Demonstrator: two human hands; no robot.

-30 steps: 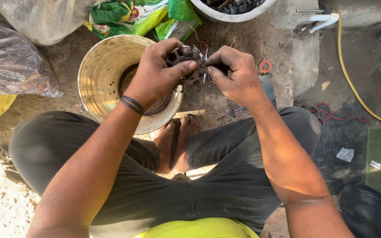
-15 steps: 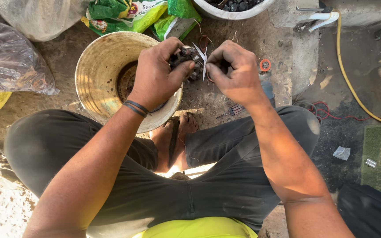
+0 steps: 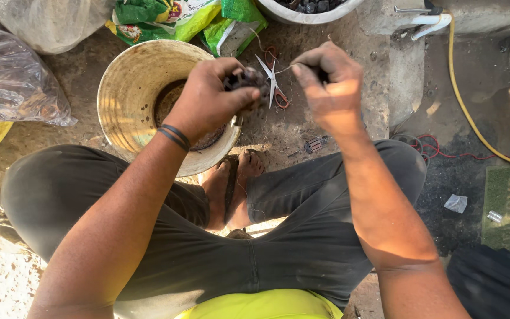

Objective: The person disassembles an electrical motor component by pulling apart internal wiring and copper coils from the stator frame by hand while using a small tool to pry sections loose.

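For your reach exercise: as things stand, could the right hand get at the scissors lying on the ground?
Probably yes. The scissors lie on open ground just beside the right hand, with nothing over them. But that hand is pinching a thin wire, so it would likely need to let go first.

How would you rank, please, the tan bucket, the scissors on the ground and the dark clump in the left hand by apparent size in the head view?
1. tan bucket
2. scissors
3. dark clump, unsure: the left hand hides much of it, and it sits nearer the camera.
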